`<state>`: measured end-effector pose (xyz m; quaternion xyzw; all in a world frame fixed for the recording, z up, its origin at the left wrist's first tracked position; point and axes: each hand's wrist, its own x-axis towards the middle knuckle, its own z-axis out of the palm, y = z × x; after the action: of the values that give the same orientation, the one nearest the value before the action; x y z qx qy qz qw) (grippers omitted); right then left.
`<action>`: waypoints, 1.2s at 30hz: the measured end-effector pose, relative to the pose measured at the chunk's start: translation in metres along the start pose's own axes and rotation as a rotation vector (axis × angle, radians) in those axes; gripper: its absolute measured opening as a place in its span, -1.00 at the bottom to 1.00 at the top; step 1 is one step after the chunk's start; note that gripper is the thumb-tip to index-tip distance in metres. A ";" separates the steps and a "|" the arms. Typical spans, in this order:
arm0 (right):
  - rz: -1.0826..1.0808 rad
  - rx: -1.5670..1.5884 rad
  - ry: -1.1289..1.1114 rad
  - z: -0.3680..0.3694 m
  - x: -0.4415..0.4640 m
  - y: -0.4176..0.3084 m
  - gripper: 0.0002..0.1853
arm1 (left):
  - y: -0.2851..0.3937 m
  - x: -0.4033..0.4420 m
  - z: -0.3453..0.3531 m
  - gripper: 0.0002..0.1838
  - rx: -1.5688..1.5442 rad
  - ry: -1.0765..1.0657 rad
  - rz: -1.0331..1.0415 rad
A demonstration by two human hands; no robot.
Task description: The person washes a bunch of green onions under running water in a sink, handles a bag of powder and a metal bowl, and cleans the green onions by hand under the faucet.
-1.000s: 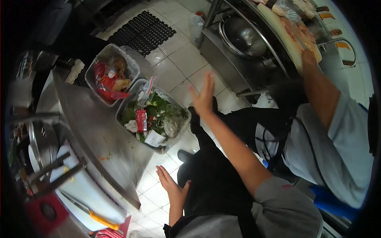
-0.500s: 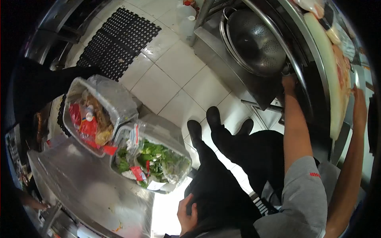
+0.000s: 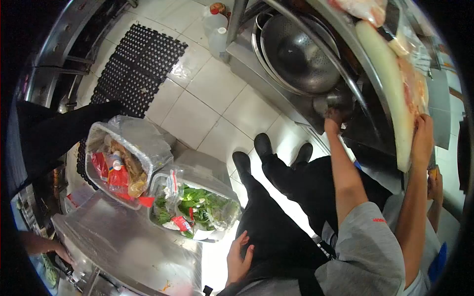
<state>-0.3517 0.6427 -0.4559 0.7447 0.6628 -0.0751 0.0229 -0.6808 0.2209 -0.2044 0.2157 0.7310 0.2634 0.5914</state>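
My right hand reaches down to a low shelf, its fingers curled at the edge of a shiny rounded metal container. The grip itself is partly hidden. Just beyond it, a large steel colander rests tilted inside another metal vessel. Beside my thigh hangs my left hand, with nothing in it and its thumb apart from loosely bent fingers. To its upper left stands a lined bin of leafy greens and wrappers.
A second bin holds red packaging. A steel counter lies left. At right, a co-worker's hand is by a long pale board with raw meat. Another person's hand shows far left. A black mat covers floor tiles.
My right hand has drawn back slightly from the colander, and more of the metal container shows. The co-worker's hand has shifted beside the board. My left hand stays by my thigh.
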 end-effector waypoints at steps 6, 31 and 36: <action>-0.102 0.414 0.180 -0.032 -0.171 -0.114 -0.81 | 0.014 -0.045 -0.004 -0.58 0.006 0.099 0.099; -0.390 1.634 -1.316 -0.339 -0.511 -0.212 -0.56 | -0.146 -0.353 0.030 -0.64 0.078 0.475 0.526; -1.448 0.827 -0.108 -0.365 -0.566 -0.183 -0.85 | -0.158 -0.357 0.029 -0.59 -0.539 0.693 0.617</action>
<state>-0.5660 0.1570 -0.0033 0.0783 0.8946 -0.3440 -0.2744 -0.5793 -0.1211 -0.0420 0.1614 0.6924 0.6592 0.2448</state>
